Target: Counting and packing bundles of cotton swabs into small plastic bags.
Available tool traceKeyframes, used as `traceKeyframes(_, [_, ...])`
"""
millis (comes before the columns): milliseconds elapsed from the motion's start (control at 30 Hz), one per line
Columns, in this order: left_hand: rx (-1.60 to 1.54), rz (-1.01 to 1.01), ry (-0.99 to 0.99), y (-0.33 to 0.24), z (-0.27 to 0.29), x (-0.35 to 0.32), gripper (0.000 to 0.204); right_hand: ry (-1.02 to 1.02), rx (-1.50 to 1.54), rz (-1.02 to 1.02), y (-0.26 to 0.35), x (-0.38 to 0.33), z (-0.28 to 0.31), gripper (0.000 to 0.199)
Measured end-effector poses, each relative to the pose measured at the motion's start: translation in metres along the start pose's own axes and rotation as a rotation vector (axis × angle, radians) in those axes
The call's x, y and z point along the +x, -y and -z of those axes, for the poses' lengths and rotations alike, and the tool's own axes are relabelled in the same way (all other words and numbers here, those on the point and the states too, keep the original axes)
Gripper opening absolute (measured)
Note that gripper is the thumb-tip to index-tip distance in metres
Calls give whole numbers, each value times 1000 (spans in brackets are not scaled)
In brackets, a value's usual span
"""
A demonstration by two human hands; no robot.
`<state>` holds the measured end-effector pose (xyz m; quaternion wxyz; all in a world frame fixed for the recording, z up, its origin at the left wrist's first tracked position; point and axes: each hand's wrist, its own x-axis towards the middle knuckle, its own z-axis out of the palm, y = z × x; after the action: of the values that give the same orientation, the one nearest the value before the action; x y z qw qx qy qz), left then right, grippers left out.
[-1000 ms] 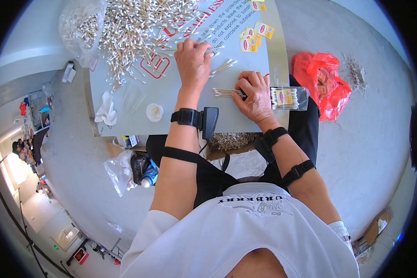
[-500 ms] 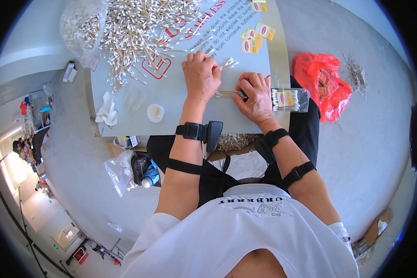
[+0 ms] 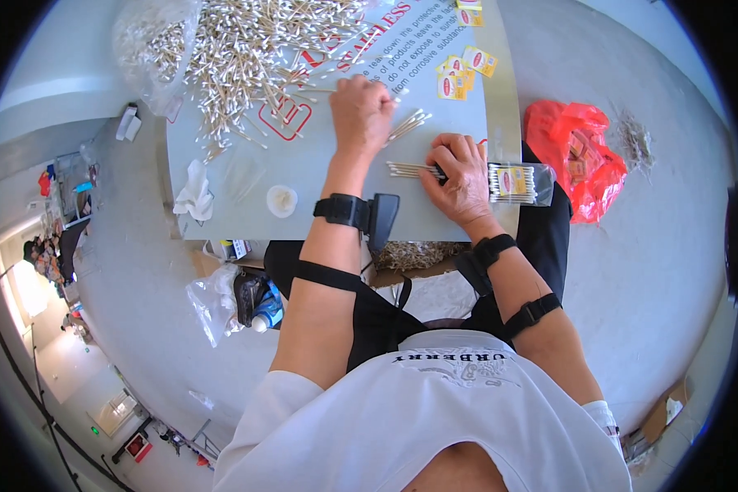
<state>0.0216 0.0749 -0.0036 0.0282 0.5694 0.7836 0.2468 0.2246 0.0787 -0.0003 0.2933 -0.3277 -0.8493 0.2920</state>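
My left hand (image 3: 362, 115) is closed with curled fingers over the table. White swab tips show beside its fingertips, but most of what it grips is hidden. Just below and right of it, a small fanned bunch of cotton swabs (image 3: 408, 125) lies on the table. My right hand (image 3: 459, 174) bends its fingers around another bunch of cotton swabs (image 3: 403, 170), whose tips stick out to the left; something dark shows under the fingers. Right of that hand, a clear packet (image 3: 512, 182) filled with swabs and bearing a yellow label lies at the table's edge.
A large heap of loose swabs (image 3: 242, 61) spreads over the far left, beside a clear plastic bag (image 3: 152, 53). Yellow label cards (image 3: 466, 72) lie far right. A small white dish (image 3: 281, 201) and crumpled tissue (image 3: 194, 193) sit near left. A red bag (image 3: 574, 160) rests on the floor.
My left hand has moved slightly away from me, leaving the fanned bunch of swabs more exposed. The right hand keeps its place by the packet. The whole view has shifted a little.
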Motion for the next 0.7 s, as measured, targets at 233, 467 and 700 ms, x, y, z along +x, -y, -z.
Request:
traceKeyframes(233, [100,19,-231,35,23,7,16,13,-22,-14,-2,-1,1,17])
traceKeyframes(467, [261,-43,-13,60,26,31,14,10,-11,-8,-1,-1,1,16])
traceKeyframes(700, [128,-106,-48,-3,-11,26,6,3,-13,-8,-2,-1,1,17])
